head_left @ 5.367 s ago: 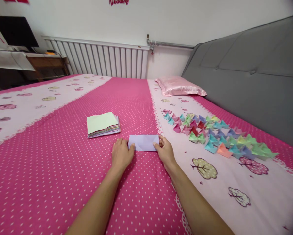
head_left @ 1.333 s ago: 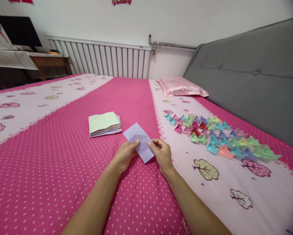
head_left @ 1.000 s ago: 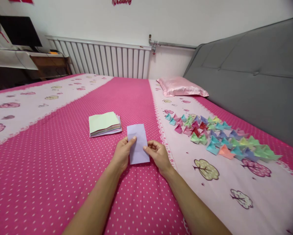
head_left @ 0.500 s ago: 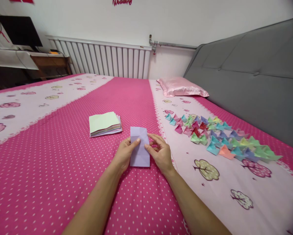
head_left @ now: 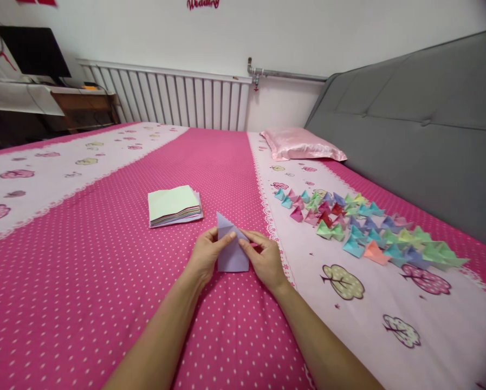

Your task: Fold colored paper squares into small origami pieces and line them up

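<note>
Between my hands is a lavender sheet of folding paper (head_left: 233,259), its upper right corner folded down so the top left stands up as a point. My left hand (head_left: 207,253) pinches its left side, thumb on the front and fingers behind. On the right side, my right hand (head_left: 266,259) grips the slanted edge between thumb and fingers. Beyond my left hand lies a stack of coloured paper sheets (head_left: 174,201), pale green on top. To the right, several small folded paper boats (head_left: 354,245) in many colours stand in rows.
The pink dotted bedspread (head_left: 104,260) spreads under everything. A pink pillow (head_left: 302,144) lies near the grey headboard (head_left: 413,103) on the right. At the back are a white radiator (head_left: 173,97) and a desk with a monitor (head_left: 33,51).
The paper's upper right corner has been folded down, turning its flat top into a slanted edge. My right hand has shifted slightly left with the fold; the stack and boats have stayed put.
</note>
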### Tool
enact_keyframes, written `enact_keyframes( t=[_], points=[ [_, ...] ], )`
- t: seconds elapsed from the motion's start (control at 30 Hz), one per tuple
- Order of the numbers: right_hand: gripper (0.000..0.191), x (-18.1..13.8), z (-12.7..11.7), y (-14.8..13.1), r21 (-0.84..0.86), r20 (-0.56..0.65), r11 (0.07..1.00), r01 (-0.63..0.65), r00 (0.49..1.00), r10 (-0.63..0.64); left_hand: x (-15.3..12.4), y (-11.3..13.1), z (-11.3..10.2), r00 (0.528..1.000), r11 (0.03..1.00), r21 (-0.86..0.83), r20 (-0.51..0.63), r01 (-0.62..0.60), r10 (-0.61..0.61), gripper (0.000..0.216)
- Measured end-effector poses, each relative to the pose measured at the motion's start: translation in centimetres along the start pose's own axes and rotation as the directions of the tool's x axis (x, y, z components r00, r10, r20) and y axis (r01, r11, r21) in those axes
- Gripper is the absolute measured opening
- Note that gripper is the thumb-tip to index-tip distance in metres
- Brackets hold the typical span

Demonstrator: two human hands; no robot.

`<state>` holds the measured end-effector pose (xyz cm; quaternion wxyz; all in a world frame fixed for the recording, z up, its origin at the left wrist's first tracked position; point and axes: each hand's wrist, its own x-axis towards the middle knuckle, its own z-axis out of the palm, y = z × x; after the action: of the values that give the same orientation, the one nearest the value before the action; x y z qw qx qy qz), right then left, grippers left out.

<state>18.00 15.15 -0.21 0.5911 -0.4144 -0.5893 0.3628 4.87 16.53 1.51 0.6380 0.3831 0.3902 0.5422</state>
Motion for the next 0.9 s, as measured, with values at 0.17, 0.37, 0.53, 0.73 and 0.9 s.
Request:
enact_keyframes(
  t=[0.17,0.37,0.53,0.73,0.9],
  points=[
    [0.026,-0.1,0.2,0.6,0.116,0.002,0.987,-0.113,0.994,0.113,0.0,0.1,0.1,0.999,0.999,0.016,-0.034,-0.030,0.030,0.037],
    [0.022,-0.1,0.2,0.8,0.267,0.042,0.946,-0.184,0.983,0.179,-0.1,0.2,0.2,0.998,0.999,-0.014,-0.044,-0.045,0.045,0.037],
    [0.021,-0.2,0.2,1.1,0.259,0.113,0.939,-0.227,0.973,0.204,-0.4,0.2,0.1,0.999,0.999,0.007,0.012,0.035,-0.036,0.031],
    [0.021,-0.3,0.2,1.3,0.240,0.134,0.938,-0.250,0.966,0.223,-0.2,0.2,-0.1,0.999,0.999,0.033,-0.044,-0.018,0.019,0.029],
    [0.021,-0.2,0.1,1.3,0.145,0.111,0.972,-0.186,0.979,0.171,-0.1,-0.1,-0.2,1.000,0.998,0.050,0.000,0.029,-0.029,0.028]
  ],
)
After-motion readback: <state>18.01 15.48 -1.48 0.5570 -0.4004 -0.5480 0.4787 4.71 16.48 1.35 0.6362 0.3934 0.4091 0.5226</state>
